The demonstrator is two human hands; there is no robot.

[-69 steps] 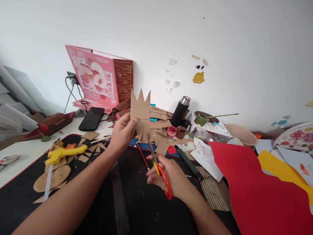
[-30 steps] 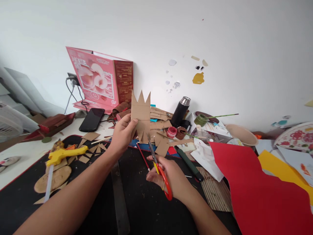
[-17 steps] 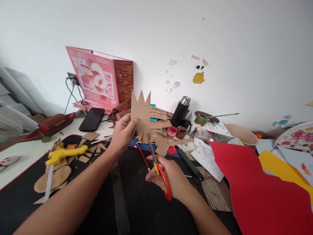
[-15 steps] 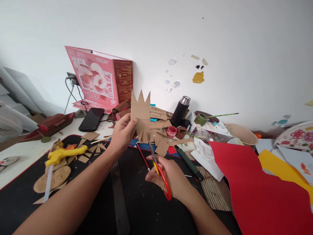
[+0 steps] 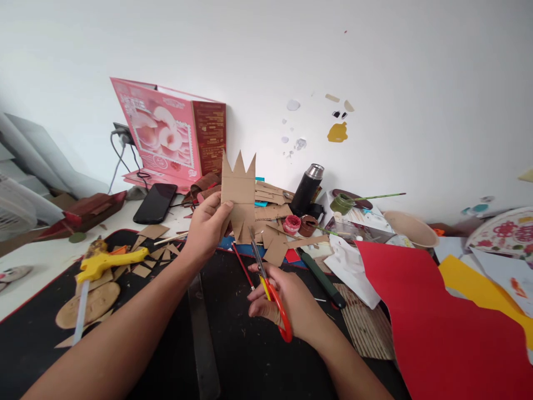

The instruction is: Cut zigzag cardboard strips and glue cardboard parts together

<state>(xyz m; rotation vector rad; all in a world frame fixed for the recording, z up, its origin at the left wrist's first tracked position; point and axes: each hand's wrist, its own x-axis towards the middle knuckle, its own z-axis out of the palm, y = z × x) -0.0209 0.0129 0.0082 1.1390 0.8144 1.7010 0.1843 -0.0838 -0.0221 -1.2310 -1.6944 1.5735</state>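
Note:
My left hand pinches the left edge of a piece of cardboard, held upright in front of me. Three pointed teeth rise along its top, and its lower edge has pointed cuts too. Red-and-yellow-handled scissors are gripped in my right hand, fingers around the handles. Their blades point up at the lower right part of the cardboard; whether they touch it I cannot tell. Behind the blades lie several cardboard scraps.
A yellow glue gun lies at left, near a black phone. Behind stand a pink box, a black flask and paint jars. A green utility knife and red paper are at right; a metal ruler lies in front.
The cardboard and my left hand have shifted very slightly left. The scissors remain almost in the same place by its lower edge.

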